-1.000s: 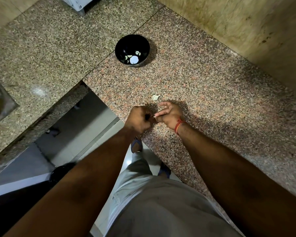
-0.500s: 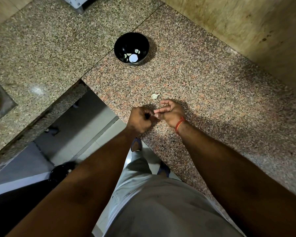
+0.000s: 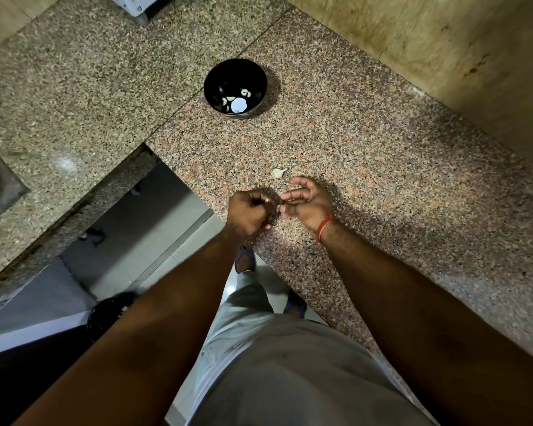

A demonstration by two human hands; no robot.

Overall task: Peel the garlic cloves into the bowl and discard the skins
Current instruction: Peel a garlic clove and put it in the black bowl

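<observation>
A black bowl [image 3: 235, 87] stands on the granite counter [image 3: 366, 167] and holds a few pale peeled cloves. One unpeeled garlic clove [image 3: 278, 172] lies on the counter just beyond my hands. My left hand [image 3: 249, 213] is fisted near the counter's edge. My right hand [image 3: 309, 202], with a red thread at its wrist, pinches a small garlic clove [image 3: 278, 207] that sits between the two hands' fingertips. Most of that clove is hidden by my fingers.
The counter is L-shaped, with an open gap [image 3: 130, 229] to the left of my hands showing the floor below. A dark round bin [image 3: 110, 313] stands on that floor. A sink's edge [image 3: 0, 186] shows at far left. A wall [image 3: 443, 47] bounds the counter behind.
Both hands stay at the same spot working the small clove; my right fingers have spread slightly. The view has shifted a little.
</observation>
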